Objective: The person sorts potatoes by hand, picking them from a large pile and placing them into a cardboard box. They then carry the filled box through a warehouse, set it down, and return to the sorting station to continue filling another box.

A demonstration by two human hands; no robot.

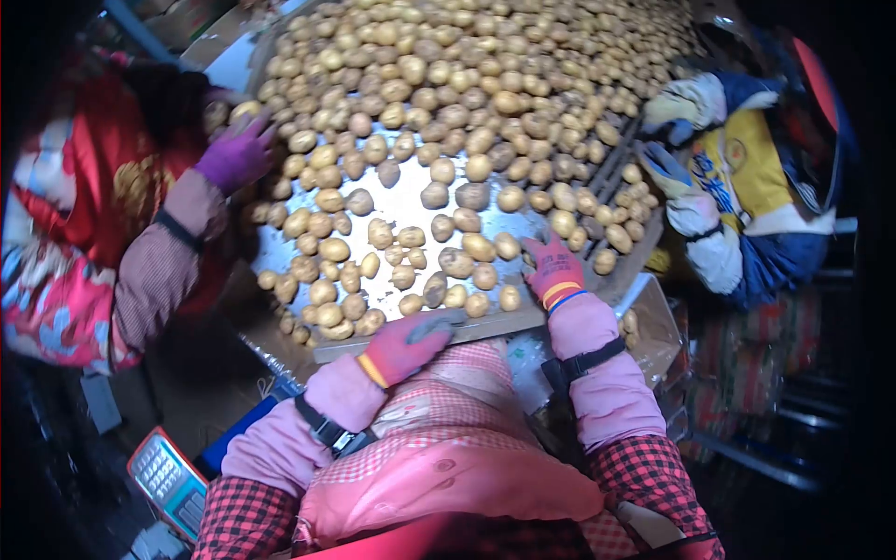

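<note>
Many potatoes (457, 263) lie across a shiny metal sorting table (385, 297), heaped thickly toward the far side and scattered loosely nearer to me. My left hand (408, 345), in a pink glove with grey fingers, rests flat at the table's near rim, just below the closest potatoes. It holds nothing that I can see. My right hand (554, 267), in a pink-red glove, reaches over the rim at the right among potatoes. Its fingers are apart and point away from me, close to a potato (562, 222); no potato shows in its grasp.
On the left, a co-worker's purple-gloved hand (235, 154) is at the potatoes. Another person's gloved hands (674, 140) are at the right edge. A cardboard box (655, 327) stands below the right corner. A scale with a keypad (168, 476) is at lower left.
</note>
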